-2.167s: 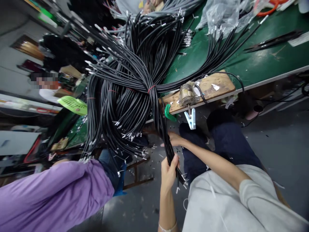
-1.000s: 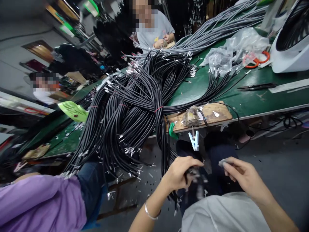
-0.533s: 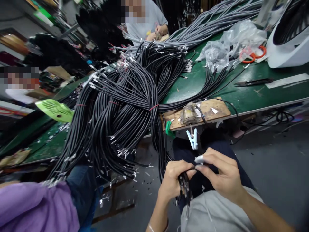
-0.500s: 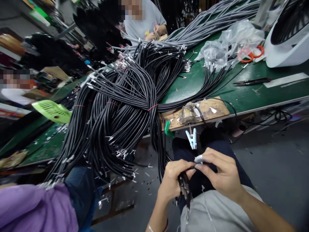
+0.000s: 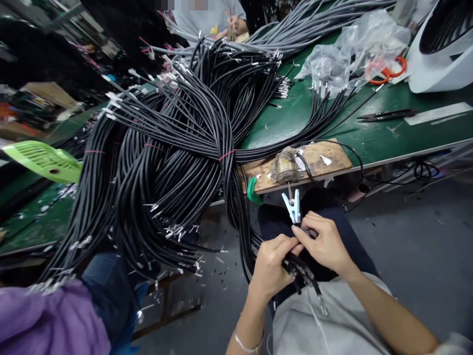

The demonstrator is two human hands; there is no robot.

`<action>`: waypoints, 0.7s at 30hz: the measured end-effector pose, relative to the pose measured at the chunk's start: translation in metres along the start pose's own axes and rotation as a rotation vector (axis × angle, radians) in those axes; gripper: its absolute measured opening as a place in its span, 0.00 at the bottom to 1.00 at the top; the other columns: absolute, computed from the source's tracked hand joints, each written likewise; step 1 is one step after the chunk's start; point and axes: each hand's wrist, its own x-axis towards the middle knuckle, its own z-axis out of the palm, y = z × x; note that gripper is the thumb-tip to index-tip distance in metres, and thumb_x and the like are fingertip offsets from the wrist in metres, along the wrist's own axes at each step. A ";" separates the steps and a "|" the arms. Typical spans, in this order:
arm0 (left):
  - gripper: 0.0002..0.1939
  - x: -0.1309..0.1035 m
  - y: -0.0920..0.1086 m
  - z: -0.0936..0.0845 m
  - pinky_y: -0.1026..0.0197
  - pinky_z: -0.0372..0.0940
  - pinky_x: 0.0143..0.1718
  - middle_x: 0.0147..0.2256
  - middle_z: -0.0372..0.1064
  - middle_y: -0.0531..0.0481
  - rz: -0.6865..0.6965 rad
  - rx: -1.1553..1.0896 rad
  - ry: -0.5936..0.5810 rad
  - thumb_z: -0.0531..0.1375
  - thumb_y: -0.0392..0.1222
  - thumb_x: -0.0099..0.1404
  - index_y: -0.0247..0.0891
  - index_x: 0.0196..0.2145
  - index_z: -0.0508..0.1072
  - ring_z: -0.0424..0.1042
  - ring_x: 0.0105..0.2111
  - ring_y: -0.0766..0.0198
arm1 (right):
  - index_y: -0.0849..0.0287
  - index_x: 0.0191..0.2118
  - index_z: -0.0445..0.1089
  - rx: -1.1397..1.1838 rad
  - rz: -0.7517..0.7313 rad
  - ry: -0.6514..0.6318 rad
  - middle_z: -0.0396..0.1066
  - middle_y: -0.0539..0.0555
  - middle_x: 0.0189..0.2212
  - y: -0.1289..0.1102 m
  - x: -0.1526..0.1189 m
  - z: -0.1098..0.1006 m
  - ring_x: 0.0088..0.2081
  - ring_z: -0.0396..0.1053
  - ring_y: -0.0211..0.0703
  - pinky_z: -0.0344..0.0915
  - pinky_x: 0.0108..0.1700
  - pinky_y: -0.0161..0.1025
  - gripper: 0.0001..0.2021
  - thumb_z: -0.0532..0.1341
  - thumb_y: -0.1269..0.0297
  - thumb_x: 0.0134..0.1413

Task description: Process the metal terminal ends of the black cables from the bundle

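My left hand (image 5: 272,261) is closed around black cables (image 5: 305,271), whose stripped ends hang below it over my lap. Close against it, my right hand (image 5: 325,241) pinches a dark cable end; the fingers hide most of it. Just above the fingertips is a light blue clothespin (image 5: 292,206), attached to the shaft of a small motor (image 5: 286,166). That motor is fixed on a wooden board (image 5: 328,160) at the table edge, beside a green clamp (image 5: 253,191).
Large bundles of black cables (image 5: 192,133) drape over the green table (image 5: 384,138). Orange-handled scissors (image 5: 397,66), a plastic bag (image 5: 332,64), black snips (image 5: 388,116) and a white fan (image 5: 439,64) lie right. A person in purple (image 5: 51,315) sits left; another person's hand (image 5: 234,24) shows across.
My right hand has moved up close to the clothespin and changed its grip. The cable ends under my left hand have swung right. The view has shifted slightly.
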 end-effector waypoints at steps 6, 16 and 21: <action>0.06 0.005 0.003 0.001 0.65 0.64 0.29 0.29 0.74 0.47 -0.031 0.015 0.132 0.58 0.32 0.64 0.37 0.38 0.73 0.73 0.28 0.64 | 0.59 0.30 0.71 0.214 0.091 -0.110 0.69 0.52 0.28 0.009 0.005 -0.028 0.31 0.66 0.40 0.61 0.33 0.36 0.09 0.58 0.63 0.60; 0.03 0.006 0.004 -0.001 0.67 0.59 0.24 0.22 0.66 0.53 -0.075 -0.060 0.242 0.63 0.34 0.61 0.35 0.29 0.71 0.66 0.21 0.69 | 0.58 0.29 0.67 0.988 0.225 0.048 0.60 0.49 0.27 0.001 -0.010 0.022 0.27 0.59 0.37 0.58 0.28 0.35 0.08 0.62 0.61 0.56; 0.03 0.008 0.008 -0.008 0.69 0.59 0.22 0.20 0.68 0.52 -0.013 -0.240 0.206 0.60 0.35 0.63 0.34 0.32 0.74 0.67 0.19 0.70 | 0.59 0.32 0.69 1.290 0.402 -0.154 0.62 0.49 0.24 0.002 -0.014 0.018 0.25 0.60 0.35 0.59 0.26 0.33 0.11 0.64 0.57 0.54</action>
